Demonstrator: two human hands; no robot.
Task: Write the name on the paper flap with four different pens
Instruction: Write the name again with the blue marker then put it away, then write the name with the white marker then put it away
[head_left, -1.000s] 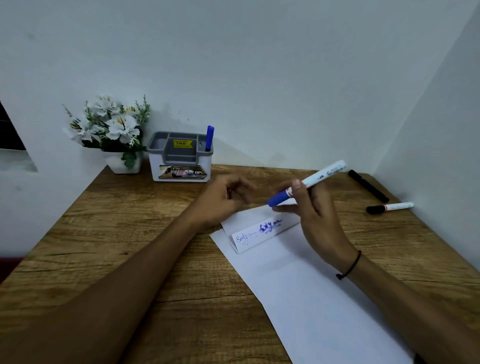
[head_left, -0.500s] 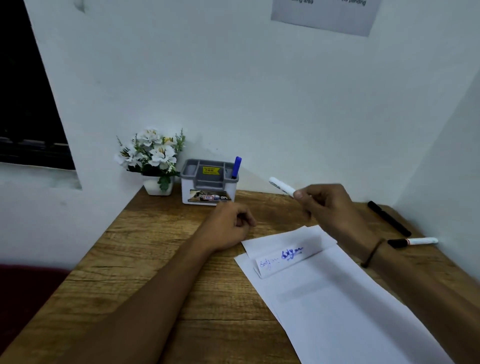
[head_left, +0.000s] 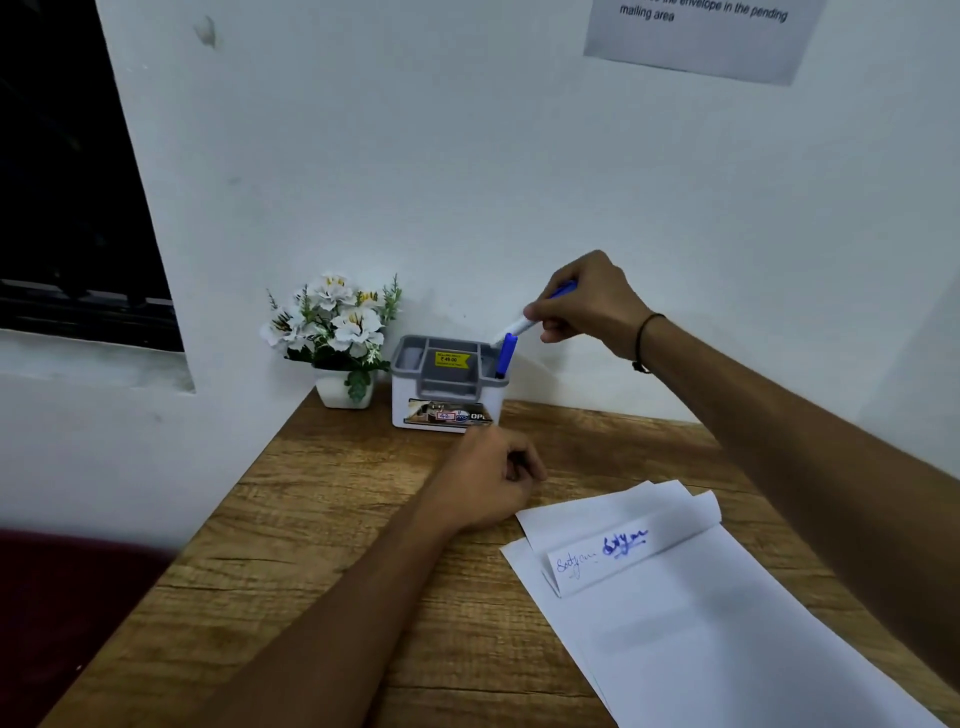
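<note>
White paper (head_left: 691, 623) lies on the wooden desk (head_left: 332, 519), its folded flap (head_left: 613, 558) bearing the name twice, in thin blue and in thick blue ink. My right hand (head_left: 587, 301) holds a white marker with a blue cap (head_left: 517, 328) tilted, its white end just above the right compartment of the grey pen holder (head_left: 447, 384). A blue pen (head_left: 505, 356) stands in that compartment. My left hand (head_left: 488, 478) rests as a loose fist on the desk, left of the paper, holding nothing.
A small pot of white flowers (head_left: 337, 332) stands left of the holder against the wall. A printed notice (head_left: 701, 31) hangs on the wall at upper right. A dark window (head_left: 67, 182) is at the left.
My right hand has carried the marker from above the flap up and left to the pen holder. The camera has tilted up, and the two pens at the right are out of view.
</note>
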